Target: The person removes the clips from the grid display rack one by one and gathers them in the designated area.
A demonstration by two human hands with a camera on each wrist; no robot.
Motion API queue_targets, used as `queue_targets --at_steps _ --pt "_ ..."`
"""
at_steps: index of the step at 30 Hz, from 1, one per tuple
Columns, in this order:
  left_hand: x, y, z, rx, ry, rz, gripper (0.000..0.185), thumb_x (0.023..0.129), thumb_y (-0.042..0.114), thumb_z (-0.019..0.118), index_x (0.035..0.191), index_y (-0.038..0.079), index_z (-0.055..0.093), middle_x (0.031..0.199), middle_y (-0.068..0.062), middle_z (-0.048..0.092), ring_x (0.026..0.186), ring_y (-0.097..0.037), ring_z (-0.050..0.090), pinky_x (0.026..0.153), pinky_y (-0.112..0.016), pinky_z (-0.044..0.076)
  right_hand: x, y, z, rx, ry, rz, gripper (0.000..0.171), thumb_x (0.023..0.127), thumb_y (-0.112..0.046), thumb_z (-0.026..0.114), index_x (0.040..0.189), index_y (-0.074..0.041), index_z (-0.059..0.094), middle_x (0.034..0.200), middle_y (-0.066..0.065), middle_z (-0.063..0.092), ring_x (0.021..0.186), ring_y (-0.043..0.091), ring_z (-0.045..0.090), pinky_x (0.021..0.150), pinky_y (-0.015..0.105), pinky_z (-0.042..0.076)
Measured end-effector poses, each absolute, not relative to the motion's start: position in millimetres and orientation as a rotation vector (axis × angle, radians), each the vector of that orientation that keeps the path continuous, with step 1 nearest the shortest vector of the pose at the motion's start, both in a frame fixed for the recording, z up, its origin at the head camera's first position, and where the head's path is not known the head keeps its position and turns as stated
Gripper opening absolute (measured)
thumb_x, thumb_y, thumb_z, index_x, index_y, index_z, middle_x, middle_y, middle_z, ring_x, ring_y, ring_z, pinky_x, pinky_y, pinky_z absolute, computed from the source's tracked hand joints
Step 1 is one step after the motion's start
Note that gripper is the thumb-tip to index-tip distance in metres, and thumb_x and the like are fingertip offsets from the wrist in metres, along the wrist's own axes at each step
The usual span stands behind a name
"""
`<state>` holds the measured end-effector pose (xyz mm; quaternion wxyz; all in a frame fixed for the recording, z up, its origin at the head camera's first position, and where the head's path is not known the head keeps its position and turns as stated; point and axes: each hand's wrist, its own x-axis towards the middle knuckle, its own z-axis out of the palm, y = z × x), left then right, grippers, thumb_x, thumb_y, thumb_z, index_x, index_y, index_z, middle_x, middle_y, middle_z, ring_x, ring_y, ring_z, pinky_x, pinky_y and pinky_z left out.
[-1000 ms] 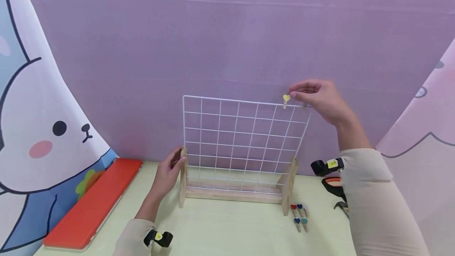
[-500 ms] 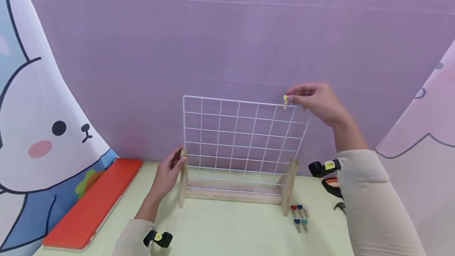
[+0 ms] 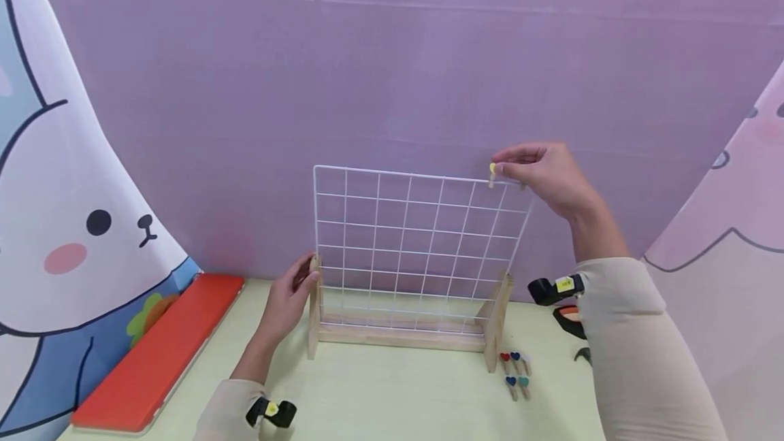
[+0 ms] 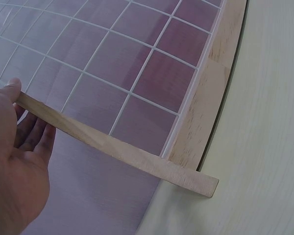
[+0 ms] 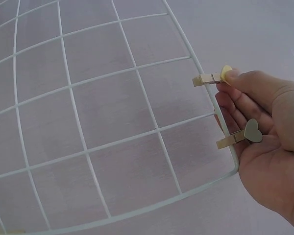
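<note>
In the head view a white wire grid panel (image 3: 380, 171) stands upright in a wooden stand (image 3: 401, 337). My left hand (image 3: 288, 301) holds the stand's left side piece, thumb in front and fingers behind, as the left wrist view shows at the side piece (image 4: 112, 148). High at the right, my right hand (image 3: 548, 179) pinches a small clothespin with a yellow heart (image 5: 209, 79) that sits across the panel's top wire. Close to the corner, a second clothespin with a pale heart (image 5: 253, 130) is clipped to the same wire, beside my palm.
On the table, right of the stand, lie several clothespins with red (image 3: 505, 357), blue (image 3: 511, 382), teal (image 3: 523, 382) and pale hearts. A flat red case (image 3: 165, 352) lies at the left. Near my right sleeve are a hammer head (image 3: 583, 354) and an orange-and-black object (image 3: 569, 323).
My right hand has shifted slightly left, and its thumb now covers part of the yellow heart. The clothespin stays on the top wire. My left hand keeps its place on the stand.
</note>
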<state>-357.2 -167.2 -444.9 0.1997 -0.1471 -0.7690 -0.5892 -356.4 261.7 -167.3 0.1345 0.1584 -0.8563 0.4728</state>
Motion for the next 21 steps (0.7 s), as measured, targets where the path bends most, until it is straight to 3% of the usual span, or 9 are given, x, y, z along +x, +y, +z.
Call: queue_targets --at_steps 4,8,13,21 --pt "-356.6 -167.2 -444.8 -0.408 -2.147 -1.649 0.049 0.107 0.024 0.058 0.153 0.008 0.049 0.15 -0.021 0.057 0.137 -0.034 0.054 0.099 -0.001 0.043 -357.0 260.7 -164.7 0.445 -2.415 1.421 0.016 0.096 -0.019 0.074 0.111 -0.017 0.08 0.092 -0.021 0.077 0.095 0.007 0.066 0.07 0.021 0.054" --pt "-357.0 -167.0 -444.7 -0.403 -2.145 -1.65 0.049 0.107 0.024 0.058 0.153 0.008 0.049 0.149 -0.021 0.057 0.136 -0.034 0.056 0.099 -0.002 0.044 -354.7 263.1 -159.9 0.475 -2.354 1.435 0.019 0.095 -0.017 0.075 0.114 -0.015 0.079 0.093 -0.022 0.077 0.098 0.001 0.068 0.08 0.015 0.054" --pt "-358.1 -167.5 -444.0 -0.403 -2.141 -1.651 0.05 0.107 0.024 0.058 0.153 0.007 0.049 0.15 -0.022 0.057 0.136 -0.034 0.055 0.099 -0.001 0.043 -350.3 270.7 -156.2 0.539 -2.266 1.484 0.023 0.094 -0.012 0.076 0.116 -0.007 0.078 0.095 -0.018 0.079 0.095 -0.001 0.07 0.085 0.012 0.054" --pt "-358.6 -167.2 -444.9 -0.405 -2.131 -1.649 0.05 0.107 0.023 0.058 0.153 0.006 0.049 0.149 -0.022 0.057 0.136 -0.034 0.055 0.099 -0.001 0.043 -341.6 285.3 -153.0 0.564 -2.22 1.498 0.023 0.093 -0.009 0.077 0.116 -0.006 0.078 0.096 -0.014 0.079 0.095 0.001 0.072 0.088 0.01 0.055"
